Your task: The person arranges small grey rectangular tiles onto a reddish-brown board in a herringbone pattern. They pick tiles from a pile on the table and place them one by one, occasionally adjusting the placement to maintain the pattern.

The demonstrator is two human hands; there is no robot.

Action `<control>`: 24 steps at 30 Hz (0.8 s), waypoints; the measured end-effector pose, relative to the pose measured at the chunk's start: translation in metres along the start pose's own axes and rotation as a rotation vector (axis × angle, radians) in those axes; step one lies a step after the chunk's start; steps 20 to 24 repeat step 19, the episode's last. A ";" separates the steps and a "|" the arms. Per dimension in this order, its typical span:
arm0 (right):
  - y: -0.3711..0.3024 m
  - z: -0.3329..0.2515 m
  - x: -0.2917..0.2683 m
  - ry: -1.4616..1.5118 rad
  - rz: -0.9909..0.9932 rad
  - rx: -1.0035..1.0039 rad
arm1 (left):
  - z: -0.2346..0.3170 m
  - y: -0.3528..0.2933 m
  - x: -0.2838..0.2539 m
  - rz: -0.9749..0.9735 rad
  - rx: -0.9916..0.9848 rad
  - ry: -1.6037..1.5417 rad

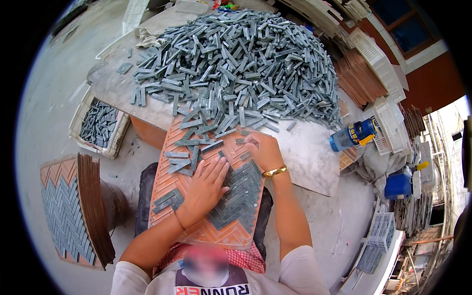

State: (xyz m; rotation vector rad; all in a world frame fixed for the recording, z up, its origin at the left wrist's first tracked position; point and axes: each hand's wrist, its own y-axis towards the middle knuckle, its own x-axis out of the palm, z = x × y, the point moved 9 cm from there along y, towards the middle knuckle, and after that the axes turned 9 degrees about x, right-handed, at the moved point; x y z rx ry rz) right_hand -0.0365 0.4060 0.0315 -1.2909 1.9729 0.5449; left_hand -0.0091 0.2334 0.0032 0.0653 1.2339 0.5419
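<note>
An orange template board (231, 238) with raised zigzag ridges lies across my lap. Dark grey-green stone strips (241, 191) fill part of its grooves in a herringbone pattern, mostly on the right side. My left hand (207, 184) rests flat over the middle of the board, fingers stretched out, beside loose strips (179, 162). At the board's right edge is my right hand (264, 151), its fingers curled together close to a couple of strips. Whatever its fingertips hold, if anything, is hidden. A gold bracelet (274, 171) circles the right wrist.
A large heap of stone strips (246, 59) covers the table (309, 167) ahead. A blue bottle (351, 135) lies at its right. On the left are a white crate (117, 140) of strips and a stack of boards (93, 211). White baskets (386, 125) stand at right.
</note>
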 end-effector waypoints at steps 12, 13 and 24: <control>-0.025 -0.004 0.026 -0.354 -0.124 -0.402 | -0.001 0.000 0.012 -0.025 -0.013 -0.004; -0.026 0.001 0.033 -0.374 -0.185 -0.368 | -0.001 0.000 0.014 -0.017 -0.016 -0.006; -0.022 0.011 0.035 -0.272 -0.275 -0.304 | -0.002 0.000 0.014 -0.011 -0.019 -0.025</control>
